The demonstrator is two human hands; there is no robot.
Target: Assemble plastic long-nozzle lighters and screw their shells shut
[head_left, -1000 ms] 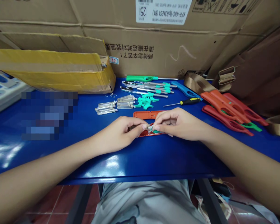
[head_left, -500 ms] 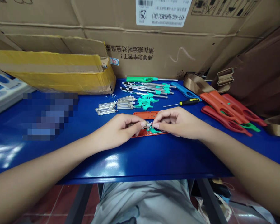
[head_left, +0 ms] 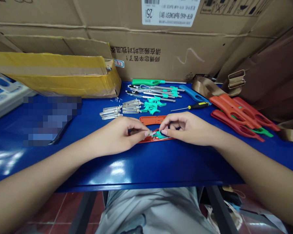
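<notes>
Near shell half (head_left: 147,140): orange-red, on the blue table (head_left: 146,172) below both hands; green piece (head_left: 160,135) and white wire (head_left: 157,139) at it
Left hand (head_left: 120,136): thumb and fingers clamped on a clear cartridge (head_left: 150,133) — held over the near shell half;
Right hand (head_left: 187,128): thumb and fingertips at the green piece; cannot tell whether they grip it
Far shell half (head_left: 153,120): just beyond the hands;
Spare cartridges (head_left: 111,112): grouped farther left — green clips (head_left: 153,106) beside them;
Screwdriver (head_left: 197,106): right of the clips
</notes>
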